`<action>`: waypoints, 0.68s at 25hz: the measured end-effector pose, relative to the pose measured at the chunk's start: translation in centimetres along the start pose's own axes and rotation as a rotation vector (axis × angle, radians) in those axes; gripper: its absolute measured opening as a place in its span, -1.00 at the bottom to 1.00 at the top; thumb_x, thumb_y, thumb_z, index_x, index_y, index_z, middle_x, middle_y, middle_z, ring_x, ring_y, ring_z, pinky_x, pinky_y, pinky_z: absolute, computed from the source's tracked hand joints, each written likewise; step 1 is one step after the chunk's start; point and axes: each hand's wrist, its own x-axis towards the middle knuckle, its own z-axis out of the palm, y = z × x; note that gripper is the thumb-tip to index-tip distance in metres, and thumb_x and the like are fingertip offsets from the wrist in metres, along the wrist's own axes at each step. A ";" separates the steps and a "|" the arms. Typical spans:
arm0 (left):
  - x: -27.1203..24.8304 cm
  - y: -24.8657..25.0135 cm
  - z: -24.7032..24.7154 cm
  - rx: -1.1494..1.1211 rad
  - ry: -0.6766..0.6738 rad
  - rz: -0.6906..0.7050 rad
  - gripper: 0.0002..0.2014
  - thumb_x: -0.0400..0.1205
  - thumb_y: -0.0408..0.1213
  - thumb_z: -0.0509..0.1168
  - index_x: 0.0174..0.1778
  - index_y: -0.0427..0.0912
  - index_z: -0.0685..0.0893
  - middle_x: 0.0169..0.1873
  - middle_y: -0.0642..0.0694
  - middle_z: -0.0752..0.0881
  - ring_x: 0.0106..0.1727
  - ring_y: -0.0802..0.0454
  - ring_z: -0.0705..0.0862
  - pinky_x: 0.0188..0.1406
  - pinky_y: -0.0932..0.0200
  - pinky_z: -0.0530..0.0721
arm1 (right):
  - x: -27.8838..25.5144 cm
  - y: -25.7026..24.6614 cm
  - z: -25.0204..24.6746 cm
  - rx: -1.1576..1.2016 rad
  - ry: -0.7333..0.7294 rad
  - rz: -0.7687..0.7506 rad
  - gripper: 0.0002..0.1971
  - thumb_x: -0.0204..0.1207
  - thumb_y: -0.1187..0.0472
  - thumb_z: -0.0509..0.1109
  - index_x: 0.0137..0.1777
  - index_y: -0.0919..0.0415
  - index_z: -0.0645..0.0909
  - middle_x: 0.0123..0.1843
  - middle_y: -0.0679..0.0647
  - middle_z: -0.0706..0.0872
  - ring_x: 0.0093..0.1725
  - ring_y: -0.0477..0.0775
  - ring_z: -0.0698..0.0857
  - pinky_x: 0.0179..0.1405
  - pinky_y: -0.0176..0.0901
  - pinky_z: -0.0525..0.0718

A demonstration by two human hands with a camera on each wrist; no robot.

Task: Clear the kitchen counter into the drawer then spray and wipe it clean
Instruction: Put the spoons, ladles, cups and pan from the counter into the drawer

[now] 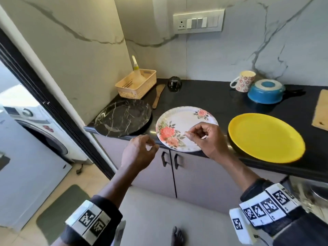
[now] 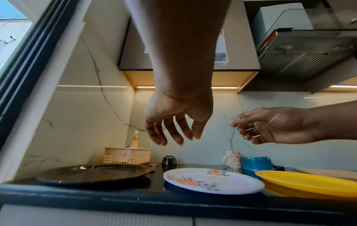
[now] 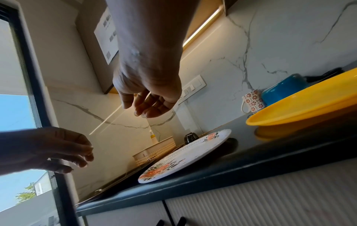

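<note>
Floral plate point(image 1: 179, 125) directly under the right hand point(image 1: 207, 139), flat on the black counter point(image 1: 204, 96), near rim at the counter's front edge. Right hand hovering above that rim, not touching it; fingers loosely curled, thumb and forefinger close together, grasping nothing that shows; a ring on one finger in the left wrist view. Left hand point(image 1: 138, 153) just left of the right one, out past the counter edge and over the cabinet doors point(image 1: 195, 174); fingers hanging relaxed and slightly spread, empty, apart from plate and counter alike.

Outward from the hands: yellow plate point(image 1: 266, 137) just right of the right hand, also at the front edge. Black marbled plate point(image 1: 122, 118) beyond the left hand, at the counter's left end, close beside the floral one. Behind it, farther from both hands, a wooden spatula point(image 1: 158, 96) lying flat, then a cream basket point(image 1: 136, 84) in the corner with a spray bottle point(image 1: 137, 71) standing in it. Small black bowl point(image 1: 174, 83) upside down against the back wall, straight ahead of the hands. Far right of the right hand, near the wall: patterned mug point(image 1: 243, 83) upright, touching or nearly touching an upturned blue pot point(image 1: 265, 93). Wooden board point(image 1: 321, 110) farther right still, cut off by the frame.

Well left of the left hand, past a dark door frame, a washing machine point(image 1: 35, 125).
</note>
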 end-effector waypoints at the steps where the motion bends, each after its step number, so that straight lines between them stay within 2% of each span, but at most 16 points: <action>1: 2.8 -0.6 -0.2 -0.010 0.004 -0.021 -0.89 0.58 -0.01 0.39 -0.16 0.07 0.67 -0.13 0.19 0.63 -0.08 0.17 0.58 -0.21 0.16 0.51 | 2.6 1.0 1.2 -0.003 -0.003 0.019 -0.88 0.43 0.20 0.63 -0.22 0.18 0.74 -0.31 -0.04 0.80 -0.33 -0.17 0.73 -0.32 -0.34 0.63; 3: 8.2 -1.4 -1.0 -0.027 -0.055 -0.085 -0.89 0.57 0.01 0.40 -0.18 0.09 0.67 -0.17 0.19 0.66 -0.11 0.18 0.64 -0.22 0.16 0.61 | 7.6 2.4 3.3 0.022 0.002 0.079 -0.88 0.43 0.19 0.62 -0.24 0.15 0.74 -0.34 -0.02 0.79 -0.35 -0.12 0.72 -0.35 -0.24 0.63; 5: 13.0 -2.0 -1.7 -0.009 -0.089 -0.119 -0.86 0.56 0.04 0.40 -0.18 0.09 0.68 -0.21 0.19 0.71 -0.15 0.16 0.70 -0.17 0.12 0.70 | 11.9 2.5 4.8 0.003 -0.011 0.061 -0.88 0.43 0.19 0.61 -0.25 0.15 0.74 -0.37 0.05 0.77 -0.38 -0.05 0.70 -0.40 -0.09 0.66; 9: 22.5 -3.8 -1.9 -0.019 -0.124 -0.145 -0.87 0.55 0.06 0.36 -0.19 0.10 0.67 -0.26 0.19 0.70 -0.23 0.19 0.68 -0.29 0.17 0.65 | 20.8 2.9 6.4 -0.053 -0.064 0.112 -0.86 0.43 0.11 0.62 -0.20 0.16 0.76 -0.31 0.16 0.78 -0.36 0.00 0.68 -0.34 0.01 0.72; 11: 26.7 -4.8 -0.8 -0.059 -0.196 -0.126 -0.86 0.56 0.02 0.37 -0.22 0.08 0.66 -0.28 0.15 0.72 -0.27 0.14 0.72 -0.30 0.11 0.74 | 24.2 3.9 6.6 -0.103 -0.095 0.170 -0.82 0.42 0.05 0.63 -0.19 0.13 0.76 -0.29 0.14 0.79 -0.33 0.02 0.69 -0.29 0.07 0.76; 13: 30.7 -5.9 1.1 -0.036 -0.297 -0.138 -0.90 0.56 -0.05 0.37 -0.22 0.04 0.65 -0.27 0.07 0.74 -0.23 0.05 0.75 -0.18 -0.01 0.80 | 26.9 5.3 6.4 -0.169 -0.078 0.244 -0.82 0.41 0.01 0.62 -0.18 0.09 0.75 -0.28 0.07 0.79 -0.29 0.01 0.72 -0.25 0.04 0.78; 15: 34.6 -6.8 2.9 0.003 -0.370 -0.135 -0.91 0.55 -0.09 0.39 -0.19 0.01 0.63 -0.19 -0.02 0.75 -0.14 -0.01 0.73 -0.03 -0.05 0.78 | 29.3 6.7 6.3 -0.266 -0.068 0.270 -0.82 0.42 0.01 0.61 -0.16 0.08 0.73 -0.26 0.02 0.78 -0.25 -0.03 0.74 -0.24 -0.06 0.78; 17: 38.0 -7.4 4.8 0.055 -0.437 -0.100 -0.79 0.56 -0.03 0.39 -0.08 -0.09 0.62 -0.07 -0.10 0.73 -0.01 -0.09 0.71 0.04 -0.01 0.71 | 31.9 8.3 6.2 -0.360 -0.045 0.320 -0.82 0.43 0.02 0.61 -0.14 0.08 0.71 -0.23 0.01 0.77 -0.26 -0.05 0.73 -0.27 -0.15 0.70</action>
